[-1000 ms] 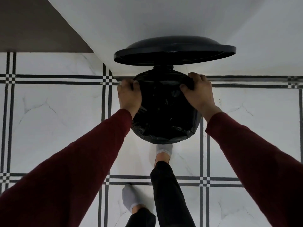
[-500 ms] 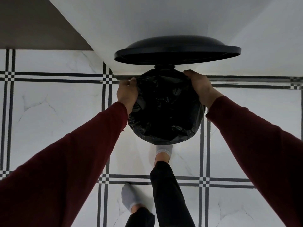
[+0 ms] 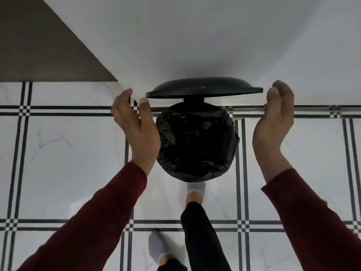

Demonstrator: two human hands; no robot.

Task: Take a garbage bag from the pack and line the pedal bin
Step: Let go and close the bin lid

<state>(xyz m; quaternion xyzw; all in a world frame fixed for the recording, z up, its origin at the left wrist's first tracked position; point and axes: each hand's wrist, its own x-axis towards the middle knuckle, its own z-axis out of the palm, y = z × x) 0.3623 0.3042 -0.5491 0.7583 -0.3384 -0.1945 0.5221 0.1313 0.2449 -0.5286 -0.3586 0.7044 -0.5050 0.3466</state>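
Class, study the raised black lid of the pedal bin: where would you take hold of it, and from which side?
Take the lid by its thin front rim, from the near side. It stands tipped up on its rear hinge over the lined bin, so that flat edge faces you, and both hands are open and free.

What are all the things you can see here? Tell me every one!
pedal bin: one, black, on the floor against the wall, between the hands
lid: one, black, standing open above the bin's mouth
garbage bag: one, black and crinkly, lining the bin, folded over its rim
floor: white marble-look tiles with black double lines
wall: white, behind the bin
dark panel: one, grey-brown, upper left
left hand: open, empty, left of the bin, red sleeve
right hand: open, empty, right of the bin, red sleeve
feet: two, in grey socks; one at the bin's base, one behind on the floor
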